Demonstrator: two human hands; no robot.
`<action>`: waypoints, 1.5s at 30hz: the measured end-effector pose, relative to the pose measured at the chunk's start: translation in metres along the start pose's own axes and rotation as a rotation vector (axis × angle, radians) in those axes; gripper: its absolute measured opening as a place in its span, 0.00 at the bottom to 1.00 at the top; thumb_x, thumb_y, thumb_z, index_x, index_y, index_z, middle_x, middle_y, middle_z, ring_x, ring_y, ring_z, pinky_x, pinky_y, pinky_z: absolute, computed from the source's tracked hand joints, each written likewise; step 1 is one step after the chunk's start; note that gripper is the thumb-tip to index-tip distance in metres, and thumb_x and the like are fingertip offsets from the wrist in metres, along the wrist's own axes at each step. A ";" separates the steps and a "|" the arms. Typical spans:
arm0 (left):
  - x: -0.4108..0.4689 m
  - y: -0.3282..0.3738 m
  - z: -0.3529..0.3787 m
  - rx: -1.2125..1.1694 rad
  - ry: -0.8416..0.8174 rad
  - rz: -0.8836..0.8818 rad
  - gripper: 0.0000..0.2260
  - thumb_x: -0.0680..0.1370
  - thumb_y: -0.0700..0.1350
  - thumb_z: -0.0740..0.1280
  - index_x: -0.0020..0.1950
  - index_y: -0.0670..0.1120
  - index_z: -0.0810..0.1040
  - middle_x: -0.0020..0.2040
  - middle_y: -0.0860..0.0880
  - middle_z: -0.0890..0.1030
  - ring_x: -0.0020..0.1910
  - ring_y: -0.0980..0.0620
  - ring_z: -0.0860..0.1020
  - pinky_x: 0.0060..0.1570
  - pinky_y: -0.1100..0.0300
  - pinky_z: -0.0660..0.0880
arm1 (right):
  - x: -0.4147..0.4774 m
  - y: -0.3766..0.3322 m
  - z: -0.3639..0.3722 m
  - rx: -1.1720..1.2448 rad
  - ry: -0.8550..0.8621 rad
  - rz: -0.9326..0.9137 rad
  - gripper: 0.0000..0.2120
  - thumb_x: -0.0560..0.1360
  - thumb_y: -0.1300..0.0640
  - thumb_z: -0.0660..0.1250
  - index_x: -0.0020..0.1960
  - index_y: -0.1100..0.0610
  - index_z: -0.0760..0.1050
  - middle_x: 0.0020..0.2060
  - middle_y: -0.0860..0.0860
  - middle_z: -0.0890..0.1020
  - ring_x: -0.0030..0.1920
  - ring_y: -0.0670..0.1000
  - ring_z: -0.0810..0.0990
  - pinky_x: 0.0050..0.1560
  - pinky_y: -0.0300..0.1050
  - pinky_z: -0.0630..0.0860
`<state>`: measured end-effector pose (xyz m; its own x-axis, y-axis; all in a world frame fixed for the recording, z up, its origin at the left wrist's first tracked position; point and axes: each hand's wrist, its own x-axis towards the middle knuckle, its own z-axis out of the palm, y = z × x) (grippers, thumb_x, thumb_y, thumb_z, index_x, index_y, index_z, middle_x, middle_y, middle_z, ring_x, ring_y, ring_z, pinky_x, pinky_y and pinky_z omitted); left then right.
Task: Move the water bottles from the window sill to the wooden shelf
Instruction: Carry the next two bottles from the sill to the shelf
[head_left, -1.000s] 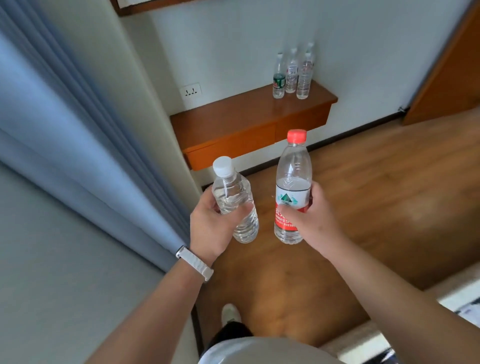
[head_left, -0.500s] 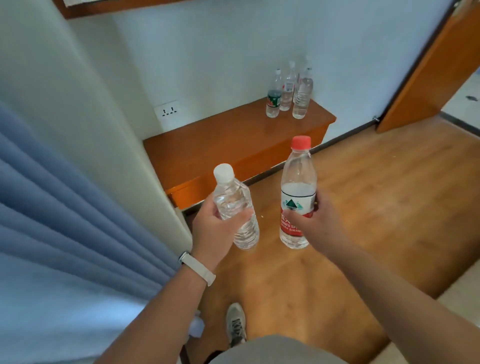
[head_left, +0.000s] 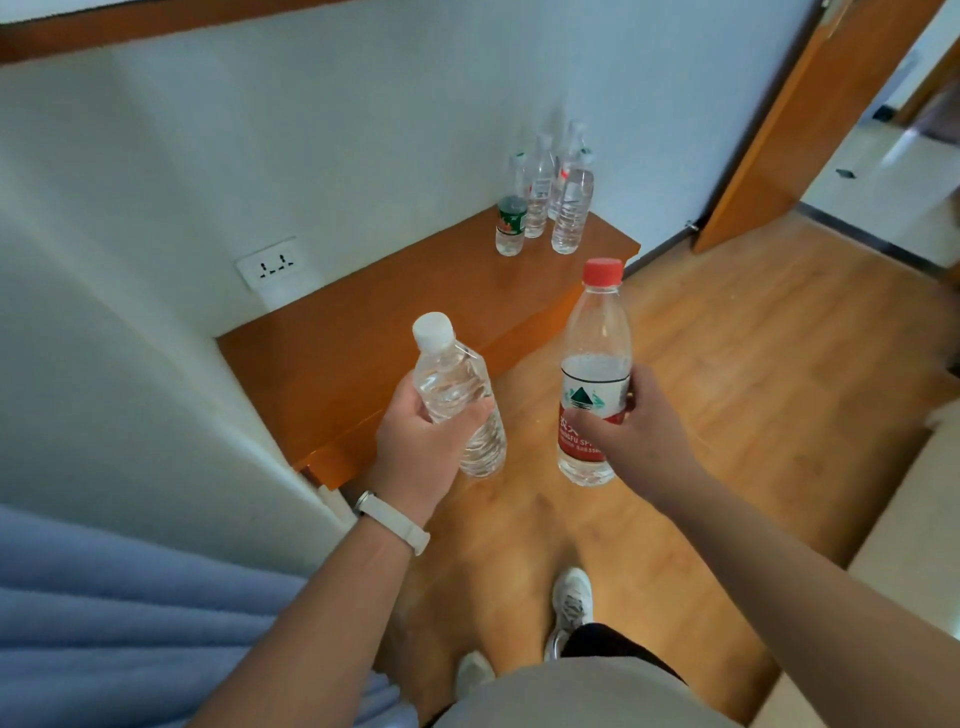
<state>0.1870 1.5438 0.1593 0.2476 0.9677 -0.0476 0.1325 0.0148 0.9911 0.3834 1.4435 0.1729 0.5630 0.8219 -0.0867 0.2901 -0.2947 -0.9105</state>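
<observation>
Bottles of clear plastic fill both hands in the head view: the left hand has its fingers wrapped around a tilted white-capped water bottle, the right hand is clamped on an upright red-capped, red-labelled water bottle. Both hang over bare wood-plank floor, just off the front edge of the orange wooden shelf. A cluster of clear water bottles crowds its far right corner; the rest of the top lies open.

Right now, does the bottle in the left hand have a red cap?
No, the left hand holds a white-capped bottle; the red-capped bottle is in the right hand.
</observation>
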 end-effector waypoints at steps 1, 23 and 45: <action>0.007 -0.001 0.003 0.005 -0.001 -0.002 0.20 0.69 0.46 0.79 0.58 0.56 0.79 0.50 0.58 0.85 0.50 0.57 0.83 0.48 0.58 0.79 | 0.008 0.001 0.001 0.001 0.003 0.006 0.22 0.70 0.55 0.77 0.57 0.43 0.70 0.49 0.41 0.81 0.48 0.39 0.80 0.49 0.44 0.77; 0.250 0.036 0.174 0.323 0.036 -0.055 0.24 0.70 0.52 0.78 0.63 0.53 0.75 0.52 0.59 0.81 0.49 0.63 0.80 0.43 0.71 0.76 | 0.320 0.021 -0.057 0.111 -0.061 0.063 0.27 0.70 0.57 0.77 0.65 0.51 0.68 0.52 0.44 0.77 0.50 0.38 0.76 0.36 0.26 0.73; 0.434 -0.012 0.265 0.332 -0.174 -0.172 0.28 0.70 0.52 0.78 0.66 0.53 0.70 0.53 0.58 0.79 0.51 0.57 0.78 0.43 0.68 0.72 | 0.492 0.053 -0.074 -0.092 0.106 0.240 0.28 0.69 0.56 0.78 0.61 0.47 0.66 0.49 0.40 0.76 0.47 0.42 0.76 0.40 0.36 0.71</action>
<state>0.5477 1.8970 0.0935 0.3496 0.9008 -0.2575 0.4814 0.0631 0.8742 0.7334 1.7961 0.1117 0.7006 0.6690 -0.2482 0.2050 -0.5220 -0.8280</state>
